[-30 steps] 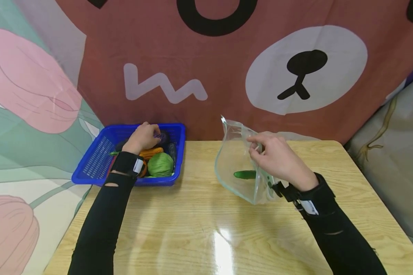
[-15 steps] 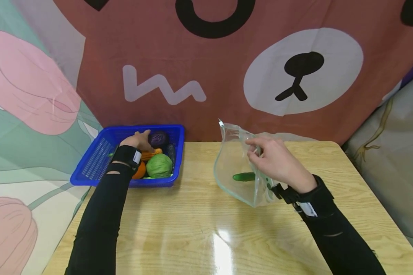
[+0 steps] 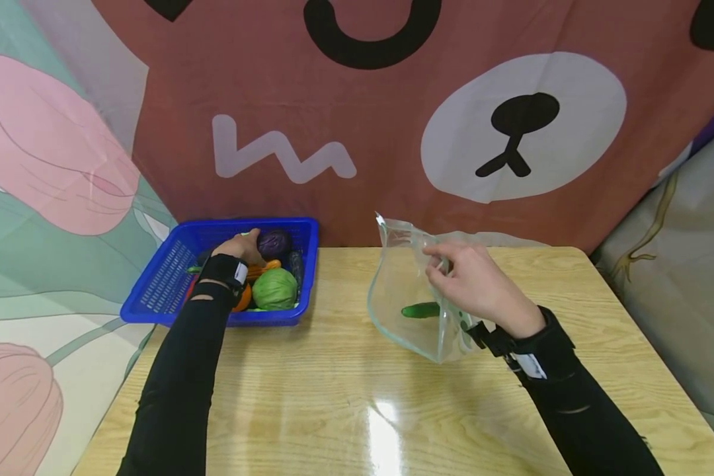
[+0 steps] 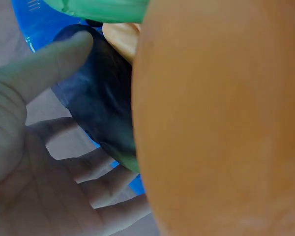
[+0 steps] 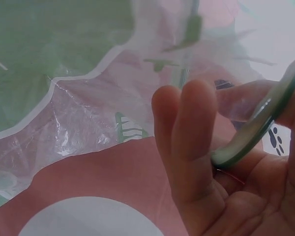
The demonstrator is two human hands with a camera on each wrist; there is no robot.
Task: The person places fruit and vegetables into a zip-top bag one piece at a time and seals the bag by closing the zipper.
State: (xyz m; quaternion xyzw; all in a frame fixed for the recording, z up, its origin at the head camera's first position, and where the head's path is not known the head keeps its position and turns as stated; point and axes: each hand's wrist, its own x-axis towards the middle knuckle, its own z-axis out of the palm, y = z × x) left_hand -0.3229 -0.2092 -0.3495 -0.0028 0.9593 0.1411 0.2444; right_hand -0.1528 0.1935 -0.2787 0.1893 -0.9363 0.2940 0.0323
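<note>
**Left hand in the basket, right hand holding the bag open**

The left hand was down inside the blue basket at the far left of the desk, its fingers spread loosely around a dark purple vegetable. In the left wrist view the thumb lay against that dark round surface while the other fingers stayed relaxed beneath it; the hand looked open rather than clenched, though the view there was crowded by an orange vegetable pressed close to the lens. Just near of the purple vegetable in the basket sat a green cabbage, with orange pieces to its left, partly hidden by the sleeve.

The right hand pinched the upper rim of a clear plastic bag that stood on the desk right of centre, well apart from the basket. The right wrist view showed the bag's green-edged rim caught between thumb and fingers. The bag's mouth gaped toward the left, and a small green cucumber lay inside it at the bottom. Behind the desk hung a cloth printed with a bear's face.
</note>
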